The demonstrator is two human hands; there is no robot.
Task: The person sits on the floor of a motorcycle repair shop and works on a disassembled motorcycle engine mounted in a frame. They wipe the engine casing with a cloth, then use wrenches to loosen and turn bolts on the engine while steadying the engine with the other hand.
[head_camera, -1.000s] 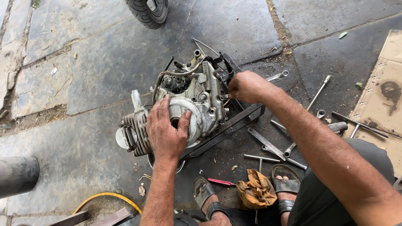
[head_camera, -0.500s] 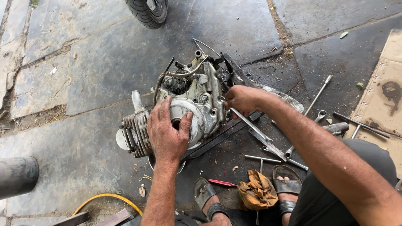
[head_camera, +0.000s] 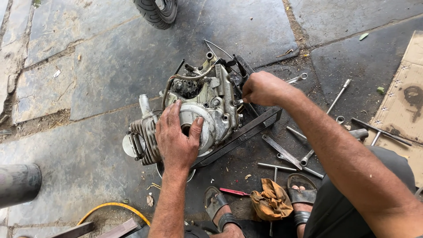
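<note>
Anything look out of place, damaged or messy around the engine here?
Mostly clutter: wrenches lie scattered on the oil-darkened stone floor beside the engine, and the cardboard sheet carries a dark stain. No visible breakage.

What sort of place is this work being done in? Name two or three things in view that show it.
Probably an outdoor, roadside-style repair spot: a small engine sits on a stone-slab floor, wrenches lie scattered, and a tyre shows at the top edge.

Bare paving [head_camera: 110,57] left of the engine [head_camera: 198,110]; right side (by the sandals) cluttered with wrenches [head_camera: 304,150].
</note>
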